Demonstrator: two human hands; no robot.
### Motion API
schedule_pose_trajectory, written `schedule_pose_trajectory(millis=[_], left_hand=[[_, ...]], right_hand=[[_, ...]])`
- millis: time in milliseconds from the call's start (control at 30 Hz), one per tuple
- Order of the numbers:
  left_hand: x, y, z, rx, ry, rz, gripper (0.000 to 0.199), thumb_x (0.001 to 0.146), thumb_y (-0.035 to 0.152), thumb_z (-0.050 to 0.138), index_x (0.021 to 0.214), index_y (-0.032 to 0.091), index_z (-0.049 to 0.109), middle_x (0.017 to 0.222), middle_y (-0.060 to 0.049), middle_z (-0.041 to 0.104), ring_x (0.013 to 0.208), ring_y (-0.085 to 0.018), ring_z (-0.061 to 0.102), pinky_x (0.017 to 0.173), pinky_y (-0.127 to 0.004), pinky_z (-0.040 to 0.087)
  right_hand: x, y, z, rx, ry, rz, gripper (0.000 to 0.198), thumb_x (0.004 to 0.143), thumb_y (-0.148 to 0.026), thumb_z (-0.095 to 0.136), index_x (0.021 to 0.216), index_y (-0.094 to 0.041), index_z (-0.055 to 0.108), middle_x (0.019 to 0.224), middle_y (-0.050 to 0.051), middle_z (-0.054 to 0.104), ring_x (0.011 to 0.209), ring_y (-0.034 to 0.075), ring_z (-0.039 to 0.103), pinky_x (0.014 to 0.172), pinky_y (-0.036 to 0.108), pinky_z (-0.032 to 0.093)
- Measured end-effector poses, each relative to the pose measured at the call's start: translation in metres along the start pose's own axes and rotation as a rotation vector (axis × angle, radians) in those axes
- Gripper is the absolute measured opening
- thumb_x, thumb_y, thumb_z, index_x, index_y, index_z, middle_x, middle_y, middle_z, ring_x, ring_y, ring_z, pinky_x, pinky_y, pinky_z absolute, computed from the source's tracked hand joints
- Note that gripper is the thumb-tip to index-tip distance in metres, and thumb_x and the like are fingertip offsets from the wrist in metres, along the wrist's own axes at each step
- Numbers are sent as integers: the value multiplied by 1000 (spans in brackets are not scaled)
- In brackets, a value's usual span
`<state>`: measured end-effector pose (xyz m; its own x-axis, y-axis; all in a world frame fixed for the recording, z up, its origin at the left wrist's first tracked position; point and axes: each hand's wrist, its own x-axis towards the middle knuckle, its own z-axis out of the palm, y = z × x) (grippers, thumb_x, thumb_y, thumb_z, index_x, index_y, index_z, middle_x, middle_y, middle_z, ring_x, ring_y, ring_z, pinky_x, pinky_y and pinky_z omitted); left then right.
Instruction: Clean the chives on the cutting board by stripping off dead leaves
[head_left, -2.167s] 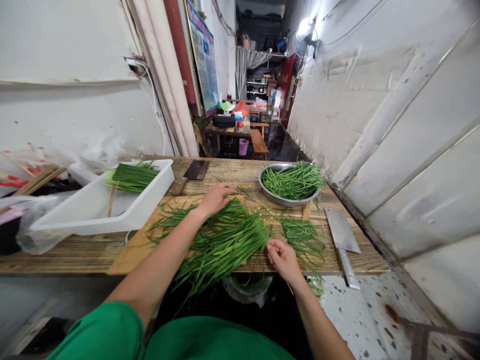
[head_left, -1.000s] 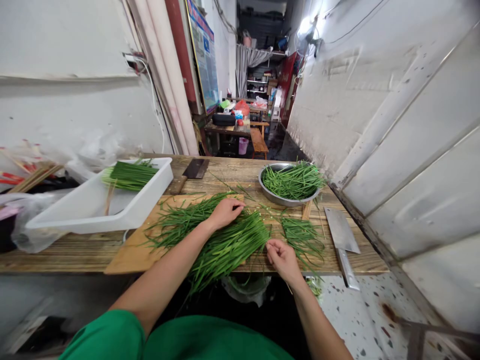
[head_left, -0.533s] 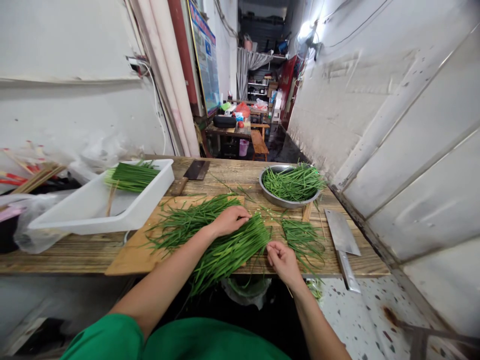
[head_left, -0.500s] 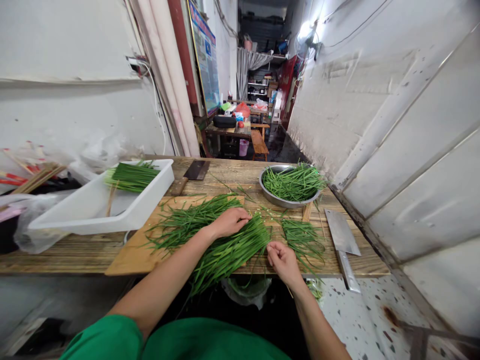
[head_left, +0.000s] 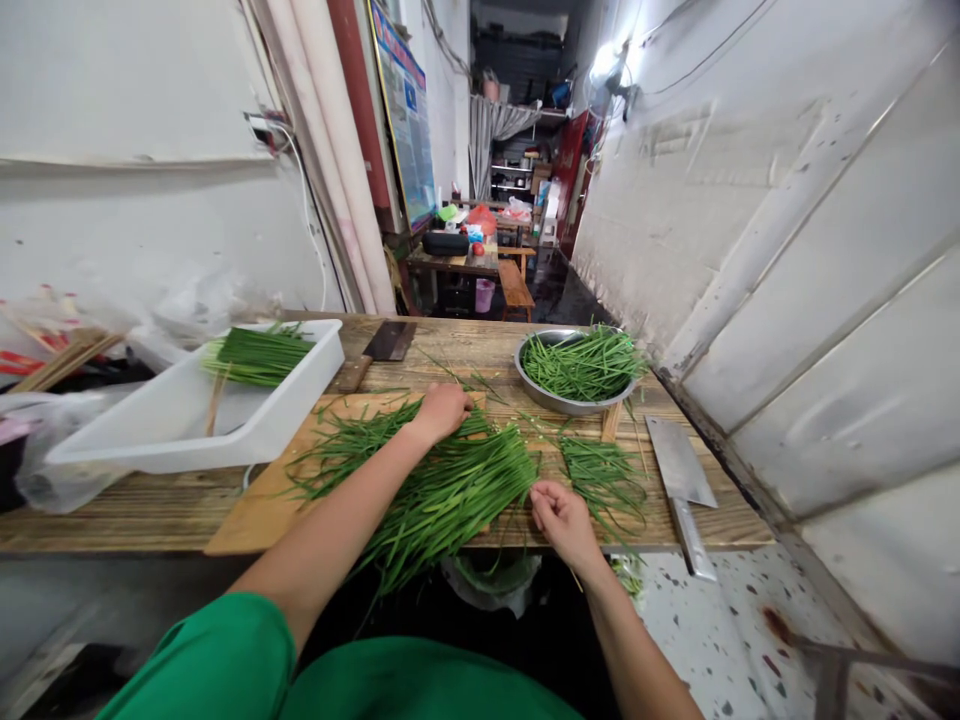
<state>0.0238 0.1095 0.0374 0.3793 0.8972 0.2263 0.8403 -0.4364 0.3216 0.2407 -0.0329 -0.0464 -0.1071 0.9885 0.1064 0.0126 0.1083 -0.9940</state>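
Observation:
A large loose bundle of garlic chives (head_left: 457,490) lies across the wooden cutting board (head_left: 255,510), its pale cut ends pointing right. At the far side of the bundle, my left hand (head_left: 442,410) is closed, with curled fingers down among the chives. My right hand (head_left: 561,520) sits by the bundle's right end, thumb and fingers pinched together. What it pinches is hidden, though a thin pale stalk shows beneath the wrist. A smaller bunch of chives (head_left: 600,475) rests on the table just right of that hand.
Beyond it stands a metal bowl (head_left: 574,405) heaped with chives. One cleaver (head_left: 682,480) lies at right, its handle over the edge; another cleaver (head_left: 386,343) lies behind the board. A white tray (head_left: 262,430) with bundled chives stands left. Below the table's front edge is a lined bin (head_left: 499,590).
My left hand has moved away and to the left, from the top of the bundle to its far side. The right hand stays nearly in place. The view has shifted slightly.

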Motion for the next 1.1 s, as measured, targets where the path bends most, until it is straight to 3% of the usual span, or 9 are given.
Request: schedule_pose_trajectory(millis=[133, 267, 433, 633, 1100], left_hand=[[3, 1, -3, 187, -22, 36, 10, 68, 22, 59, 68, 19, 68, 75, -8, 65, 81, -23, 57, 77, -33, 35], [-2, 6, -6, -40, 17, 29, 14, 72, 27, 56, 76, 21, 68, 75, -2, 67, 73, -16, 58, 68, -24, 38], [-8, 17, 7, -278, -11, -9, 16, 70, 28, 57, 72, 18, 68, 69, 0, 67, 63, -13, 58, 62, -22, 40], [-11, 27, 18, -335, 55, -63, 16, 69, 26, 55, 68, 17, 68, 64, 1, 66, 61, -13, 58, 60, -22, 40], [-17, 35, 13, -347, 71, -155, 18, 67, 25, 53, 66, 16, 68, 58, 1, 63, 55, -13, 56, 51, -22, 37]], right_hand=[[0, 0, 0, 6, 5, 5, 31, 78, -47, 51, 73, -16, 51, 43, -8, 40, 36, 7, 33, 37, 19, 25], [0, -1, 1, 2, 3, -11, 30, 79, -46, 50, 74, -16, 52, 44, -8, 40, 37, 6, 33, 37, 19, 25], [0, -3, 1, 6, 6, -10, 28, 79, -44, 50, 74, -16, 51, 44, -8, 40, 37, 6, 33, 37, 18, 24], [1, -2, 1, 8, 15, -19, 28, 78, -44, 51, 73, -17, 52, 42, -8, 40, 36, 7, 33, 37, 19, 26], [0, -1, 1, 11, 18, -17, 30, 78, -46, 51, 73, -17, 53, 42, -8, 39, 35, 7, 33, 36, 18, 25]])
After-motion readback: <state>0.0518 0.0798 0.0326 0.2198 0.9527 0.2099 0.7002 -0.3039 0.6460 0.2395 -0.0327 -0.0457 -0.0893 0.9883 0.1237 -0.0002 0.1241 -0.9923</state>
